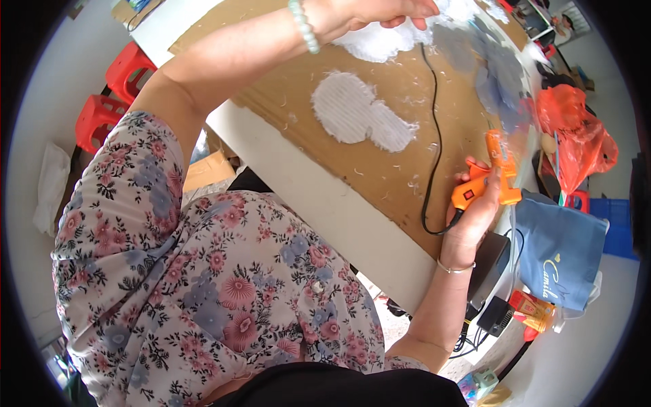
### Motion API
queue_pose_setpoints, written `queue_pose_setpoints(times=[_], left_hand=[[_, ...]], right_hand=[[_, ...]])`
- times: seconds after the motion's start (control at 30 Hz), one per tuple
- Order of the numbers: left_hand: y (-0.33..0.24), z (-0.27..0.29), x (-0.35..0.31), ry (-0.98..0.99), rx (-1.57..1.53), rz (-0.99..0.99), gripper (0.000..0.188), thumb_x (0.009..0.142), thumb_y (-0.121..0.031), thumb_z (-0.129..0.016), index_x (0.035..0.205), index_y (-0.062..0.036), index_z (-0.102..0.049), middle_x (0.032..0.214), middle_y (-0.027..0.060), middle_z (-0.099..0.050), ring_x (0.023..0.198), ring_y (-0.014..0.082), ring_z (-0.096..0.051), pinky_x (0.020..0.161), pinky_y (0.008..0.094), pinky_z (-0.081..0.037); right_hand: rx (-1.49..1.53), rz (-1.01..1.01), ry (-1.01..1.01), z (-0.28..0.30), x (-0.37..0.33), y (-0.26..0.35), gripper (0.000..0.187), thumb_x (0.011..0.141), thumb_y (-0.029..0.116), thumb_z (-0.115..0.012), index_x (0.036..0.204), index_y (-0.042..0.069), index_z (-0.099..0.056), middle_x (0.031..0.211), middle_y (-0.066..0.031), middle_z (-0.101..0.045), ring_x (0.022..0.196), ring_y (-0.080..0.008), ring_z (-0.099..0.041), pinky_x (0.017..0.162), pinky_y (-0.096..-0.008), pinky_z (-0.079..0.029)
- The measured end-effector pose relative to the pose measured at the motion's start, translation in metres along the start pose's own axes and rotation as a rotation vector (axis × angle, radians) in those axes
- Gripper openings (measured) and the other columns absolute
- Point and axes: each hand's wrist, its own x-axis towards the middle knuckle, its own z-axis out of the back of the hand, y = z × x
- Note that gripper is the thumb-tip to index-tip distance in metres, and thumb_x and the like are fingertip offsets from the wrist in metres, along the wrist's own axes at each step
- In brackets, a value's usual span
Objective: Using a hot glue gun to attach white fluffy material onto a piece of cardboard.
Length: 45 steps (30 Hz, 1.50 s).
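Observation:
My right hand (480, 207) is wrapped round the handle of an orange hot glue gun (503, 152), at the right side of the table. Its black cord (435, 129) runs from the handle base away across the cardboard. At the top edge of the picture my left hand (380, 12) is partly cut off. Its fingers are bent together over a fluffy white fabric piece (383, 42); what they pinch, if anything, is hidden. Between the hands lies a white ribbed fabric cutout (359, 112), round at one end and narrower at the other, touched by neither.
Brown cardboard (298, 129) covers the white table (271, 150), with white fibres scattered on it. Grey material (498, 78) lies at the far right. A red plastic bag (576, 132), a blue bag (563, 247) and a black adapter (495, 317) are at right. Red stools (98, 119) stand left.

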Motion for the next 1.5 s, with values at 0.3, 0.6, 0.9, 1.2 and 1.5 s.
queue_pose_setpoints(times=[0.3, 0.6, 0.9, 1.2, 1.5], left_hand=[[0.015, 0.008, -0.076, 0.113, -0.006, 0.185, 0.016, 0.085, -0.005, -0.059, 0.099, -0.0053, -0.068, 0.073, 0.002, -0.064, 0.053, 0.0055, -0.05, 0.047, 0.0195, -0.04], [0.029, -0.023, -0.086, 0.079, 0.313, 0.146, 0.013, 0.091, -0.014, -0.058, 0.097, -0.0111, -0.069, 0.075, -0.0037, -0.062, 0.07, 0.0029, -0.056, 0.059, 0.0202, -0.044], [0.04, -0.024, -0.092, 0.045, 0.451, 0.093, 0.013, 0.09, -0.013, -0.061, 0.098, -0.0071, -0.068, 0.077, -0.0029, -0.064, 0.07, 0.0051, -0.056, 0.067, 0.0212, -0.047], [0.04, -0.025, -0.094, 0.027, 0.549, 0.073, 0.015, 0.088, -0.014, -0.059, 0.099, -0.0108, -0.069, 0.078, 0.0045, -0.067, 0.073, 0.0113, -0.063, 0.071, 0.0267, -0.051], [0.038, -0.027, -0.094, 0.049, 0.544, 0.05, 0.015, 0.087, -0.01, -0.06, 0.099, -0.0066, -0.067, 0.078, 0.0052, -0.067, 0.07, 0.0121, -0.061, 0.067, 0.027, -0.05]], right_hand=[[-0.066, -0.02, -0.024, 0.011, 0.008, -0.001, 0.03, 0.097, 0.026, -0.043, 0.107, -0.001, -0.05, 0.092, -0.0155, -0.063, 0.064, -0.0133, -0.052, 0.065, -0.0292, -0.047], [-0.053, -0.033, -0.031, 0.01, 0.008, 0.003, 0.029, 0.096, 0.026, -0.045, 0.104, -0.002, -0.051, 0.092, -0.0163, -0.063, 0.064, -0.0134, -0.052, 0.065, -0.0297, -0.047], [-0.07, -0.061, -0.014, 0.008, 0.006, 0.005, 0.032, 0.097, 0.027, -0.044, 0.118, 0.002, -0.046, 0.095, -0.017, -0.062, 0.066, -0.0114, -0.052, 0.069, -0.0283, -0.045], [-0.164, 0.05, 0.023, -0.011, -0.005, 0.017, 0.031, 0.096, 0.029, -0.046, 0.105, 0.0, -0.053, 0.095, -0.0157, -0.063, 0.066, -0.0134, -0.055, 0.065, -0.0304, -0.049], [-0.047, -0.109, 0.322, -0.048, -0.007, 0.015, 0.034, 0.097, 0.031, -0.044, 0.102, -0.002, -0.054, 0.097, -0.015, -0.059, 0.078, -0.0149, -0.058, 0.085, -0.0474, -0.053]])
